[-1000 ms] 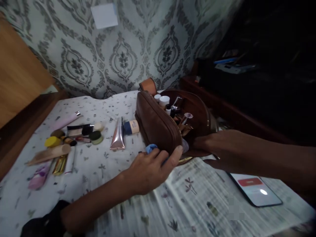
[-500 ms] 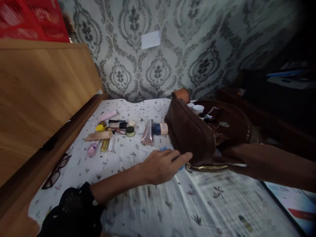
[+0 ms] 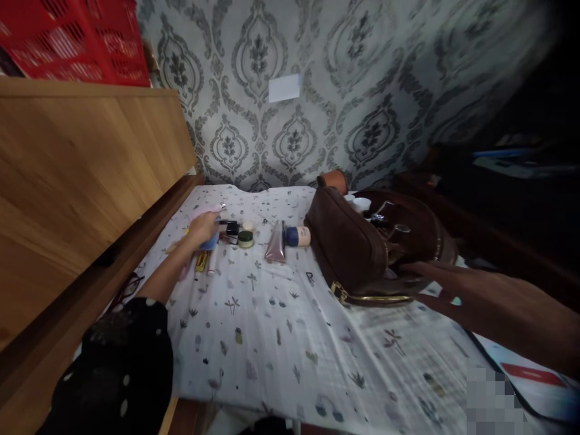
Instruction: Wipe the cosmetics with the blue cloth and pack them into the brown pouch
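Observation:
At the left, my left hand [image 3: 203,231] is closed on a small blue thing [image 3: 210,243] whose kind I cannot make out, over a group of cosmetics. Around it are a pink tube [image 3: 209,211], a yellow-gold small bottle [image 3: 202,261], a white stick [image 3: 211,263] and a jar with a dark green lid [image 3: 245,239]. My right hand [image 3: 426,279] grips the edge of an open brown bag [image 3: 348,241], its fingers partly hidden by the opening. White-lidded containers [image 3: 361,205] show inside the bag. A shiny pinkish squeeze tube [image 3: 276,243] and a blue-capped bottle [image 3: 298,236] lie left of the bag.
A printed white sheet [image 3: 254,338] covers the surface. A wooden cabinet [image 3: 90,157] with a red crate [image 3: 90,42] on top borders the left. Glasses [image 3: 128,289] lie partly behind my left arm. A brown cylinder [image 3: 334,180] stands behind the bag.
My left hand has moved from beside the bag leftwards to the cosmetics, carrying the blue thing. My right hand stays at the bag's opening. The view has shifted slightly.

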`<state>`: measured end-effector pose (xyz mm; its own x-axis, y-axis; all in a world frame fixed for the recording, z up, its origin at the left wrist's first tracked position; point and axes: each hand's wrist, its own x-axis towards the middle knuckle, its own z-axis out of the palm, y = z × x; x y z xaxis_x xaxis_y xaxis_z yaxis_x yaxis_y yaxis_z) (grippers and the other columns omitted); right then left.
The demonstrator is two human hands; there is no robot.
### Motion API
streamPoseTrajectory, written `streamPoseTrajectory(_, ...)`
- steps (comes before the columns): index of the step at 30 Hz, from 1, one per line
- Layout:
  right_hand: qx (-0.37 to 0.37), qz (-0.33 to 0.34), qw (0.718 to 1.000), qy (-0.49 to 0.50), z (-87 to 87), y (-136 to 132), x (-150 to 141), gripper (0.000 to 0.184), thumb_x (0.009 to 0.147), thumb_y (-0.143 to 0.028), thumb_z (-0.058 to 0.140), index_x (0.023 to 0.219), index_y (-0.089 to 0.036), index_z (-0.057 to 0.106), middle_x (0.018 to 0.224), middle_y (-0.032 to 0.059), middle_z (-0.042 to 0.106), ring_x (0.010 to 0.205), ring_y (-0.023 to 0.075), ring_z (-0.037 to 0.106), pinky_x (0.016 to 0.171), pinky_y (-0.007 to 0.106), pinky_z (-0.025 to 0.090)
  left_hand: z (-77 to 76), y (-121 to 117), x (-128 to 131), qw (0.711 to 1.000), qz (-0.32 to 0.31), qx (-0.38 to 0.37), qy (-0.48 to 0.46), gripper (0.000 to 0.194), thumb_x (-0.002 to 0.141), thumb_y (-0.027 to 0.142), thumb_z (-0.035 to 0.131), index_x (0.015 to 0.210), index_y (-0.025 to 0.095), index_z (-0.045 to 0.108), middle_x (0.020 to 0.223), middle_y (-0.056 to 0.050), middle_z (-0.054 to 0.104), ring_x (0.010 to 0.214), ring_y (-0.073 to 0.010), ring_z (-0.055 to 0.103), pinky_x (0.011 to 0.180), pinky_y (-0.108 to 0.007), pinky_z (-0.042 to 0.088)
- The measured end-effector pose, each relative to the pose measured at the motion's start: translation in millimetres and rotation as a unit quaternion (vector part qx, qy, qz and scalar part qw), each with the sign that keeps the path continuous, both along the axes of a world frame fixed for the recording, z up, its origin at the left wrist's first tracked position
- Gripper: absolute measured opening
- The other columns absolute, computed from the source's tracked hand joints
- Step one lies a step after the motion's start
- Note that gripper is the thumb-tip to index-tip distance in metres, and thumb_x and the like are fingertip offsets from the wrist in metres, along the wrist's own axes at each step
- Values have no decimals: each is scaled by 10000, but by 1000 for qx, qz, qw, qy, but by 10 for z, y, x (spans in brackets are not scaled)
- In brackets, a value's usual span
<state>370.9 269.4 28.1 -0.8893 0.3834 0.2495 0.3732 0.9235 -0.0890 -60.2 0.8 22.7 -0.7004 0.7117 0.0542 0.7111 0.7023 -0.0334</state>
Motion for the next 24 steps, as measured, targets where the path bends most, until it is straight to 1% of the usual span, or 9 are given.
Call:
streamPoseTrajectory(2,17,11,1000,2,117,-107,34,355,817,-464,648,1160,-368,654,1122,115,738,644,239,714,471,334,493,-36,25,-229,999,-4,-34,-29,320,903,302,496,1153,195,665,1185,-90,697,1053,-235,629,857,-283,474)
streamPoseTrajectory(4,50,13,997,61,205,-324,13,317,902,-425,544,1186,-318,637,1219,141,697,717,271,728,512,386,535,-93,67,-365,997,-9,-62,-46,327,854,359,567,1123,208,675,1153,-71,710,1034,-222,629,833,-258,467)
streamPoseTrajectory(6,31,38,993,109,248,-585,-62,264,956,-378,476,1133,-274,643,1216,136,689,734,249,728,575,386,567,-145,117,-434,995,-13,-82,-51,362,812,376,607,1128,209,668,1164,-71,703,1047,-224,621,827,-250,459)
streamPoseTrajectory(8,-25,73,988,137,231,-817,-183,232,981,-328,455,1078,-246,649,1120,117,712,743,212,721,591,338,567,-173,160,-465,994,-17,-98,-51,383,784,364,625,1126,196,661,1177,-87,693,1055,-232,617,825,-253,454)
streamPoseTrajectory(10,-78,121,980,136,142,-990,-336,227,983,-292,457,1046,-220,663,1078,110,717,830,205,721,672,321,577,-172,188,-481,992,-22,-110,-51,374,770,355,630,1097,175,662,1178,-108,686,1052,-242,618,820,-263,453)
streamPoseTrajectory(15,-197,186,959,79,-263,-1274,-814,207,953,-202,491,928,-196,697,915,70,712,724,156,673,658,263,526,-128,213,-496,990,-45,-122,-51,414,781,406,621,1127,179,622,1207,-99,670,1060,-238,617,819,-265,457)
streamPoseTrajectory(18,-259,194,945,57,-447,-1447,-1133,166,891,-145,571,951,-177,722,945,70,728,719,145,669,708,251,515,-119,234,-462,989,-47,-128,-49,427,776,418,619,1126,173,606,1158,-95,686,1014,-237,637,802,-270,469)
streamPoseTrajectory(21,-312,196,928,52,-555,-1592,-1441,168,855,-123,608,958,-152,738,964,80,741,750,149,668,724,239,500,-102,263,-396,991,-52,-121,-36,398,770,412,615,1085,170,613,1185,-119,674,1063,-259,631,824,-283,474)
streamPoseTrajectory(24,-400,165,900,57,-667,-1655,-1679,168,851,-134,614,958,-160,741,827,34,725,710,144,650,690,233,487,-67,279,-343,992,-68,-106,-21,314,746,429,621,928,173,637,1121,-142,681,1095,-301,623,862,-320,479)
